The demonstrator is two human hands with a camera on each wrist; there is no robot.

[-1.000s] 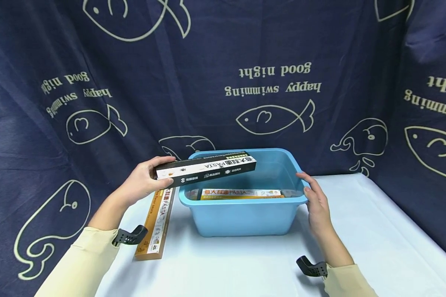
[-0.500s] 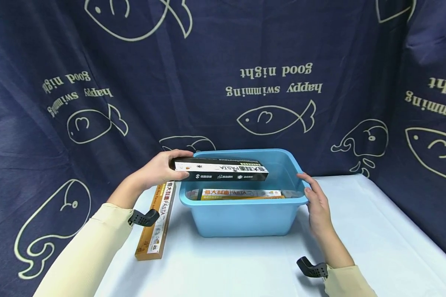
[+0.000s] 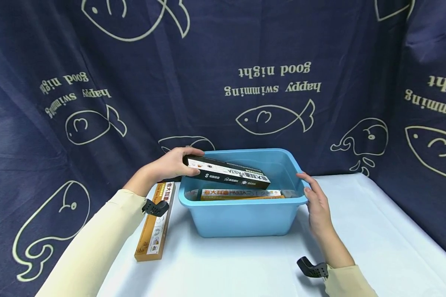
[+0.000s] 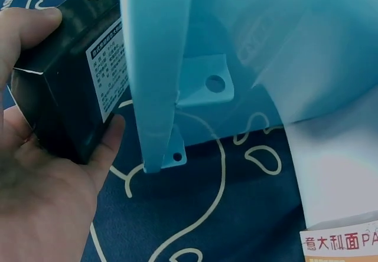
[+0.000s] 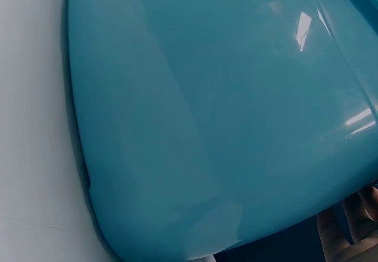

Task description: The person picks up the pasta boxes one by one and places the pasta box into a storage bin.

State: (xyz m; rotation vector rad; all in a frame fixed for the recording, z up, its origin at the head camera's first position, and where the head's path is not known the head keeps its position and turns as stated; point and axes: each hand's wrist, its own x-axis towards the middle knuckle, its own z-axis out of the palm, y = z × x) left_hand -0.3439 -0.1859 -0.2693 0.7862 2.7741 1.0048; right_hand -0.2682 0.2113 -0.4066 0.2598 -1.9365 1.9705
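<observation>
My left hand [image 3: 171, 163] grips the near end of a long black pasta box [image 3: 226, 171], thumb on one side and fingers on the other. The box slopes down to the right, its far end inside the blue plastic tub [image 3: 245, 218]. In the left wrist view the black end of the box [image 4: 65, 85] sits in the palm beside the tub's rim. Inside the tub lies another pasta box [image 3: 241, 193] with a white and yellow-orange face. At the tub's right end my right hand [image 3: 318, 206] holds the rim; its fingers [image 5: 339, 229] show in the right wrist view.
An orange pasta box [image 3: 152, 233] lies lengthwise on the white-covered table [image 3: 230, 268], left of the tub. Behind the table hangs a dark blue curtain [image 3: 193, 95] with fish drawings.
My left hand has carried the black pasta box rightward over the tub, and its far end has dipped below the rim. The right hand and tub have stayed in place.
</observation>
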